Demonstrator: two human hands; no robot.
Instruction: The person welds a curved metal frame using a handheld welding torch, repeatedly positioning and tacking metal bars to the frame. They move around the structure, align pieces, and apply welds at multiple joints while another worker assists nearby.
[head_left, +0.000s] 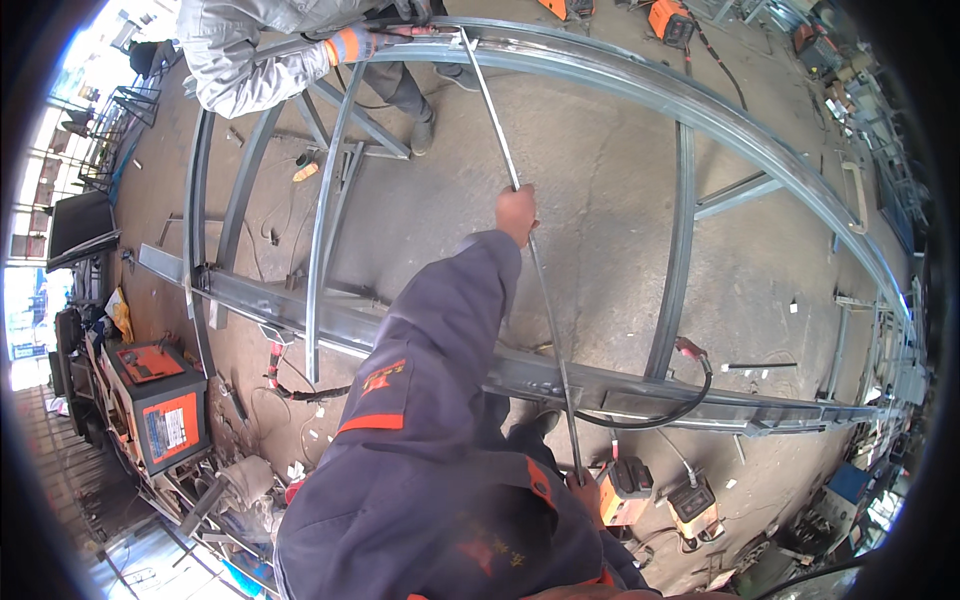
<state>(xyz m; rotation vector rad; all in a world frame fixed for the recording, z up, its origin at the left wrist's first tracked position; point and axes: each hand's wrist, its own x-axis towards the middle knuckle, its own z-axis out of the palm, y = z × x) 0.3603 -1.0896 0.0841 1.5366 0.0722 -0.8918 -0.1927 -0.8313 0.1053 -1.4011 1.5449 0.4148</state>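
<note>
The person's left arm, in a dark blue work sleeve with orange trim, stretched forward and up from the lower edge, nearly straight at the elbow. The left hand (516, 214) was closed in a fist around a long thin steel rod (520, 205), fingers curled tight around it with the knuckles facing away. The rod ran well beyond those fingers in both directions: upward to the far curved rail of a large galvanised steel frame (690, 110), and downward across the near rail to the right hand (583, 490). That hand sat low, close to the body, tucked behind the jacket; it appeared to grip the rod's lower end, though its fingers were mostly hidden and I could not tell how they were set.

At the rod's far end, a co-worker in a grey jacket bent over the frame, and that person's gloved hand (352, 45) (orange and blue cuff) rested on the rail just beside the rod's tip.

Below the right hand's fingers, on the concrete floor, stood two small orange welding units (625, 492). A black cable with a red clamp (690, 348) looped over the near rail, to the right of the rod. A larger orange and grey welding machine (165, 405) stood far off to the left.
</note>
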